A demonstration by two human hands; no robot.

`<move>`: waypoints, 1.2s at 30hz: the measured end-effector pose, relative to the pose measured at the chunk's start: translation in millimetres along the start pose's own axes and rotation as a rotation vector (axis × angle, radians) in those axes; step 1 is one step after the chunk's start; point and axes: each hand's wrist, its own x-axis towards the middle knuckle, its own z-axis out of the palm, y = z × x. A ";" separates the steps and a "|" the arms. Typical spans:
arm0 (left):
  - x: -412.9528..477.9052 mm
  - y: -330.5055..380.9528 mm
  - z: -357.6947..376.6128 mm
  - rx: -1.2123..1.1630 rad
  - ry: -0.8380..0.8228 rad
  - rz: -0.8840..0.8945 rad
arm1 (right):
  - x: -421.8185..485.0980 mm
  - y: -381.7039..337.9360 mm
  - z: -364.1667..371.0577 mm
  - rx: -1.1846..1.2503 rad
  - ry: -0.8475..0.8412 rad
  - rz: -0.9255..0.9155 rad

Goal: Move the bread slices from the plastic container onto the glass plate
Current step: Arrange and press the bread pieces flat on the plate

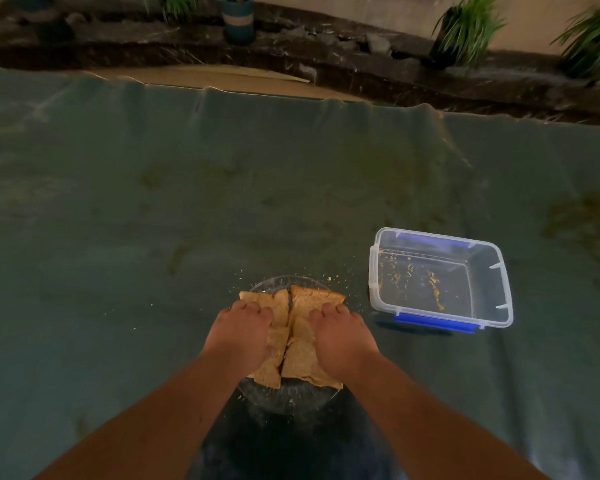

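Observation:
Brown bread slices lie in two rows on the round glass plate near the table's front edge. My left hand rests palm-down on the left row, fingers curled over the slices. My right hand does the same on the right row. To the right stands the clear plastic container with blue clips, holding only crumbs. Much of the bread is hidden under both hands.
A grey-green cloth covers the table, with crumbs scattered around the plate. Behind its far edge run a dark stone ledge, a striped pot and green plants.

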 end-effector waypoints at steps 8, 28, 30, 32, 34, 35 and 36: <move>-0.1 -1.9 1.1 -0.025 -0.005 -0.011 | 1.9 -1.0 -0.6 0.147 0.026 0.052; -14.7 -5.8 7.2 0.005 -0.002 0.135 | -22.7 -8.5 5.5 0.080 0.141 -0.104; -17.2 -6.7 12.3 -0.027 0.074 0.152 | -24.0 -10.0 10.1 0.114 0.179 -0.074; -18.5 -5.5 17.3 -0.077 0.057 0.153 | -22.0 -11.3 17.0 0.138 0.116 -0.052; -18.0 -2.8 22.8 -0.089 0.014 0.139 | -19.2 -11.6 24.7 0.117 0.039 -0.047; -17.2 -1.4 24.9 -0.089 0.009 0.131 | -17.9 -11.3 27.9 0.101 0.025 -0.046; -16.0 -0.3 26.2 -0.090 0.019 0.127 | -16.8 -10.8 30.2 0.092 0.027 -0.042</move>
